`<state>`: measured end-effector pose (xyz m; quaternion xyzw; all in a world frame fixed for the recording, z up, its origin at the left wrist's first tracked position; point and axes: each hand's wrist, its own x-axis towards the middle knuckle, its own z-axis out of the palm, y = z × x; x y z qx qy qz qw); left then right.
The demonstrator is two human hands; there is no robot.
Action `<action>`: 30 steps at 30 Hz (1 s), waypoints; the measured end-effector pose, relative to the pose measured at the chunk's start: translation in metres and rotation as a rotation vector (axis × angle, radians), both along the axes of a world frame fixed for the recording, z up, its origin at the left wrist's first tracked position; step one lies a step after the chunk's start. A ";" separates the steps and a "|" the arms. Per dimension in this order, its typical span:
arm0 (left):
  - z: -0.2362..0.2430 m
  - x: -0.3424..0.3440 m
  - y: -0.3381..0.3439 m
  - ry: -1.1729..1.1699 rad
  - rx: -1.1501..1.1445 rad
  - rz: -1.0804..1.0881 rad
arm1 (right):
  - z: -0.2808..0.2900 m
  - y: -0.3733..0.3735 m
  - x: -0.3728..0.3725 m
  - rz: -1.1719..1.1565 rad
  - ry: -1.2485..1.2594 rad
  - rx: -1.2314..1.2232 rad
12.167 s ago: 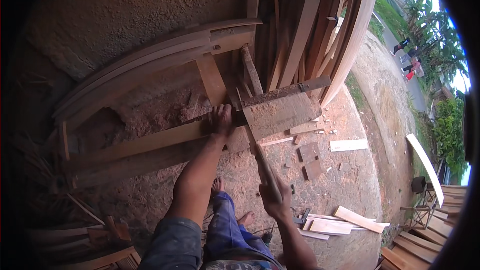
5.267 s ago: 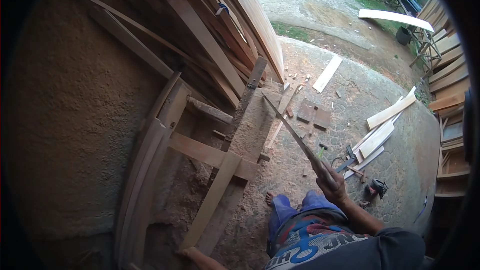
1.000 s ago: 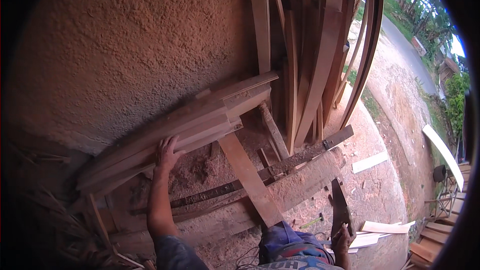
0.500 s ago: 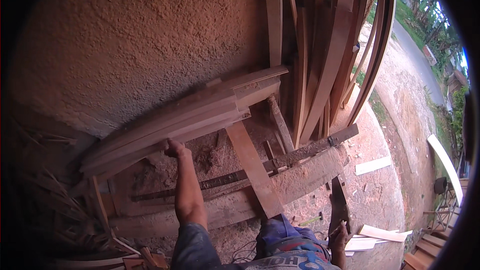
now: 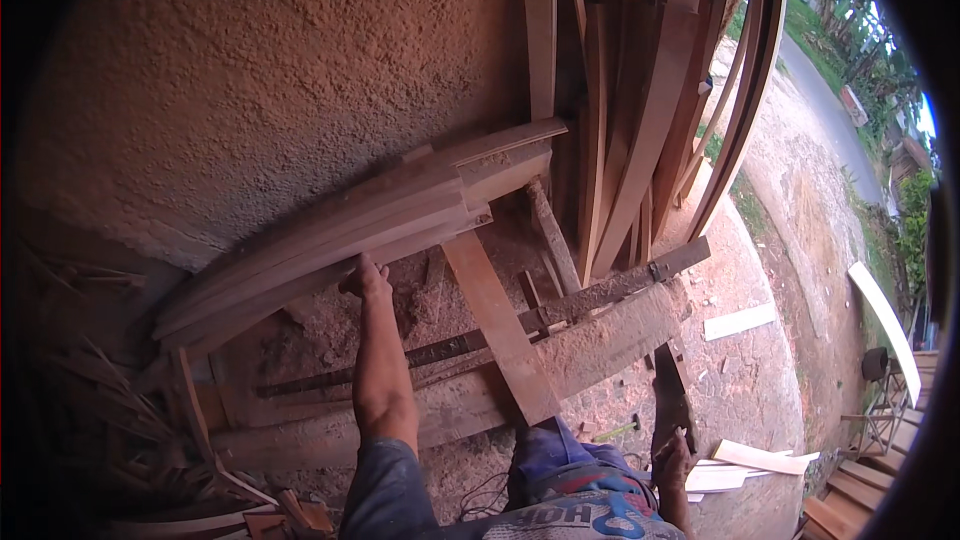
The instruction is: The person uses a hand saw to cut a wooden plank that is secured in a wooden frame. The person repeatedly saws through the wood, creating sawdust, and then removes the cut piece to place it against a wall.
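Right, here's the left hand (image 5: 370,278) out at the lower edge of a long stack of pale brown, curved wooden boards (image 5: 350,232) lying along the rough brown wall (image 5: 300,70), and whether that grip is closed on the wood I can't tell. Over on the other side, the right hand (image 5: 674,460) has its grip clamped round the near end of a dark, tapering, flat-bladed hand saw (image 5: 672,395), the blade pointing away from the body. Between them, a flat orange-brown wooden plank (image 5: 500,325) lies across a broad, sawdust-covered wooden beam (image 5: 620,342).
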<state>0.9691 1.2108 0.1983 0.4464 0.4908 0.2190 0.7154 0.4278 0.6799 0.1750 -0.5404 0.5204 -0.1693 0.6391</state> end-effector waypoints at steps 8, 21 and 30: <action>-0.022 -0.019 -0.035 0.177 0.990 -0.422 | -0.033 -0.012 -0.009 -0.087 -0.019 0.013; 0.020 -0.001 -0.182 0.127 2.430 -1.092 | 0.053 0.023 0.014 -0.044 -0.033 0.111; -0.019 -0.035 -0.071 -0.026 1.821 -1.209 | 0.047 0.036 0.046 -0.012 0.089 -0.002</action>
